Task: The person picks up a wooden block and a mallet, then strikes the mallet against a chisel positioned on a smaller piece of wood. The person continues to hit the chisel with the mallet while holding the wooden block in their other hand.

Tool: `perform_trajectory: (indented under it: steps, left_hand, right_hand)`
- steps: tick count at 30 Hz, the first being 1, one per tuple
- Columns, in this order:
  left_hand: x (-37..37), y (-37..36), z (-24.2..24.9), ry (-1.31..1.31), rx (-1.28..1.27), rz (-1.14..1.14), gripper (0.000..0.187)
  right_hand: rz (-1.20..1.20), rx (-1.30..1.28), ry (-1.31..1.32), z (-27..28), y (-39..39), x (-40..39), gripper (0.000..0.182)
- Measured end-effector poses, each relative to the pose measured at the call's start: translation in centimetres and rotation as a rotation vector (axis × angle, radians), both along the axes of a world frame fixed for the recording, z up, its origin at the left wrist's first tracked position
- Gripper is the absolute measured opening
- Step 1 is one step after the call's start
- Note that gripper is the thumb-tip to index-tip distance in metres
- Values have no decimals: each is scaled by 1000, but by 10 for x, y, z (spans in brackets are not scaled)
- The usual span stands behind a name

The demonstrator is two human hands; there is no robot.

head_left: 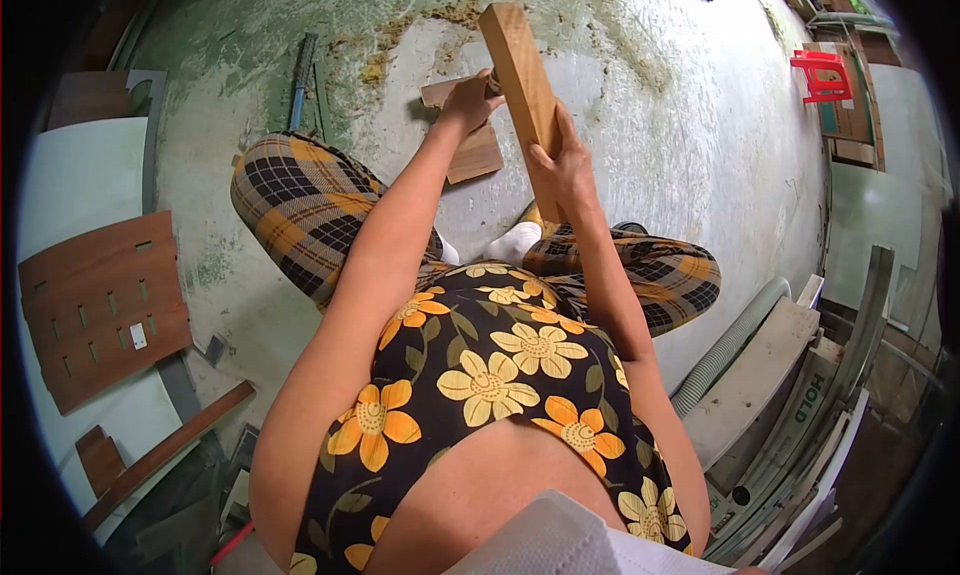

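White cloth (560,537) lies nearest, below both hands at the bottom edge. Ahead of it the beam (522,85) is held up in front of the body, its long axis running away, the far end slanting left beyond the left hand, the near end just below the right. The right hand (566,170) pinches the near half between thumb and fingers; the left hand (470,103) curls at the beam's left side, its exact grip impossible to tell. Blocks (476,157) lie beneath the left hand. Well right of both hands, a carton (848,123) stands beside a red stool (820,63), contents hidden.
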State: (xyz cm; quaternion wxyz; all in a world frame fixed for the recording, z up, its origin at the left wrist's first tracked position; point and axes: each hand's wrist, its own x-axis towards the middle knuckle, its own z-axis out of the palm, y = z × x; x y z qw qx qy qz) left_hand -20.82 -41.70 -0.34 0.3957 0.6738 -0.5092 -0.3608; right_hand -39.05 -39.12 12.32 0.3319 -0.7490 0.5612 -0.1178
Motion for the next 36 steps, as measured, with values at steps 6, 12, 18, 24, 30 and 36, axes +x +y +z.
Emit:
perform_trajectory:
  steps: [6,12,18,24,30,36]
  left_hand:
    - [1,-3,-9,16,29,28,41]
    - [9,-8,-32,-103,25,185,43]
    - [15,-12,-40,-118,-6,259,45]
    - [3,-3,-32,-64,-115,203,43]
    - [-4,1,-38,-32,-258,163,36]
    - [-10,2,-37,-37,-255,184,38]
  right_hand:
    - [23,64,-248,-15,-9,-6,67]
    - [-92,370,-548,-15,3,-9,60]
    - [-145,319,-612,-19,1,-23,62]
    - [-105,213,-594,7,6,-14,62]
    - [-27,142,-555,0,6,-17,66]
    - [2,95,-513,-5,5,-20,66]
